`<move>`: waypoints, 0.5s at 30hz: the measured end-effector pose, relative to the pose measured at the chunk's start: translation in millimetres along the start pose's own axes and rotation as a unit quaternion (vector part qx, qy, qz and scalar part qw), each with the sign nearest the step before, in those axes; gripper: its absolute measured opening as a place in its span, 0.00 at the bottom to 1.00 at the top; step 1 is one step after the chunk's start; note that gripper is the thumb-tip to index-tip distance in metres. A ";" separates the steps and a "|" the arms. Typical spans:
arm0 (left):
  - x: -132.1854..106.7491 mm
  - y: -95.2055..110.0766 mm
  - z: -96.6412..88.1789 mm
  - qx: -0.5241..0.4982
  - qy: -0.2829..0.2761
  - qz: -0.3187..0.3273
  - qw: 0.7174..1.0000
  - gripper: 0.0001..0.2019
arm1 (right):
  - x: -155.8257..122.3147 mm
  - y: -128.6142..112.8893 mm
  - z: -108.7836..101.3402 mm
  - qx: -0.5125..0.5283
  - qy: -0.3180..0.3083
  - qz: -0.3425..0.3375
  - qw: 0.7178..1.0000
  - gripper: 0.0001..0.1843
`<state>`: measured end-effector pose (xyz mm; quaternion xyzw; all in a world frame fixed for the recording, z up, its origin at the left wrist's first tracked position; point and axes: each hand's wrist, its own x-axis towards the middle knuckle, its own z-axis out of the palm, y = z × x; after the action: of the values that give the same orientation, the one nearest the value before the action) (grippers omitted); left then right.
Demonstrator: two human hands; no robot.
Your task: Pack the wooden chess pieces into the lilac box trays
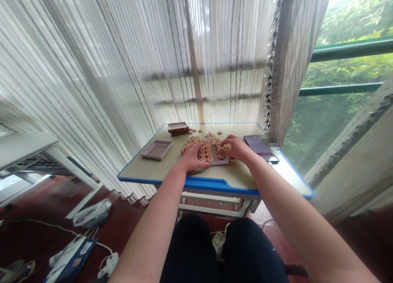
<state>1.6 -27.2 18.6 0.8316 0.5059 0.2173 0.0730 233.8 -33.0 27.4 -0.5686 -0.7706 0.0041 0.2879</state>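
Note:
A small flat box (pixel 221 161) lies on the desk (pixel 153 170) in front of me, partly filled with round wooden game pieces (pixel 206 152) marked in red. My left hand (pixel 192 157) rests on the box's left edge, fingers curled against it. At the box's right side, my right hand (pixel 237 148) pinches one round piece (pixel 226 146) between its fingertips. Several more pieces (pixel 211 136) lie loose on the desk just beyond the box.
An empty shallow lid or tray (pixel 156 149) sits at the desk's left. A second brown box (pixel 177 127) stands at the far edge. A phone (pixel 260 148) lies at the right. Striped curtains hang behind; cables and bags litter the floor at the left.

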 end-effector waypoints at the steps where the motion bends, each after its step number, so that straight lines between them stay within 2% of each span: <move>1: 0.1 0.1 0.2 0.000 0.000 0.002 1.000 0.46 | -0.1 0.2 -1.8 -0.003 0.007 0.007 1.000 0.11; 4: 0.5 -0.1 1.2 0.001 -0.006 0.007 1.000 0.47 | 0.1 4.0 -7.6 -0.031 0.028 0.057 0.998 0.13; 8: 1.5 -1.8 3.7 -0.007 -0.001 -0.005 1.000 0.53 | 0.4 15.0 -14.2 -0.093 0.029 0.198 0.975 0.19; 10: 1.9 -3.0 4.9 -0.015 -0.001 -0.008 1.000 0.56 | 0.2 20.2 -17.4 -0.089 0.033 0.246 0.965 0.19; 15: 2.2 -4.5 5.5 -0.014 -0.005 -0.015 1.000 0.54 | 0.5 27.1 -21.1 -0.037 0.118 0.248 0.961 0.19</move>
<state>1.1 -22.6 12.8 0.8240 0.5147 0.2191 0.0901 266.9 -29.7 36.2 -0.7488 -0.5652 -0.0204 0.3456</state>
